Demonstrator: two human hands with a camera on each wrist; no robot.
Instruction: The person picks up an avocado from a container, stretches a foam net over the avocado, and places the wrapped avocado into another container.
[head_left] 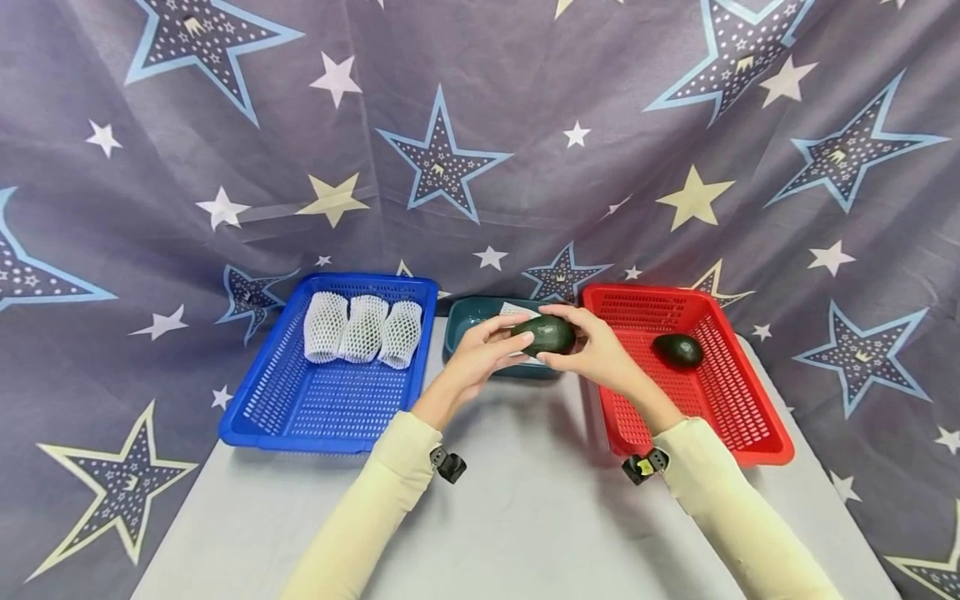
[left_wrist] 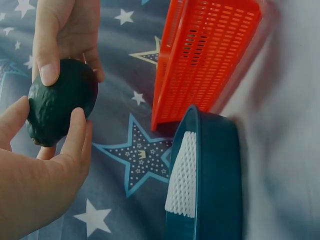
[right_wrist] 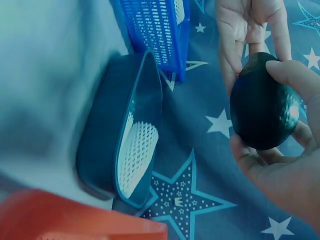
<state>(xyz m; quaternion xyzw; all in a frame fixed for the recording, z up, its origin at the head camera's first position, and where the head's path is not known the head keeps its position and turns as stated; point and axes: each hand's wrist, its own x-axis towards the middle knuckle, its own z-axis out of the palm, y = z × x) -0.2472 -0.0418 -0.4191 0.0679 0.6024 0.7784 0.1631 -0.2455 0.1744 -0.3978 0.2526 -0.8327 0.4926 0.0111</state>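
A dark green avocado (head_left: 551,335) is held between both hands above a teal basin (head_left: 504,369). My left hand (head_left: 477,357) grips its left end, with thumb and fingers on opposite sides in the left wrist view. On the other end, my right hand (head_left: 602,357) grips it too; its thumb presses the skin in the right wrist view. A white foam net sleeve (right_wrist: 140,152) lies inside the basin, partly hidden by the hands and avocado in the head view.
To the left stands a blue basket (head_left: 330,421) with three white foam net sleeves (head_left: 364,328) side by side; their contents cannot be made out. At the right, a red basket (head_left: 648,312) holds another avocado (head_left: 678,350). A star-patterned cloth (head_left: 480,50) hangs behind the white table (head_left: 510,517).
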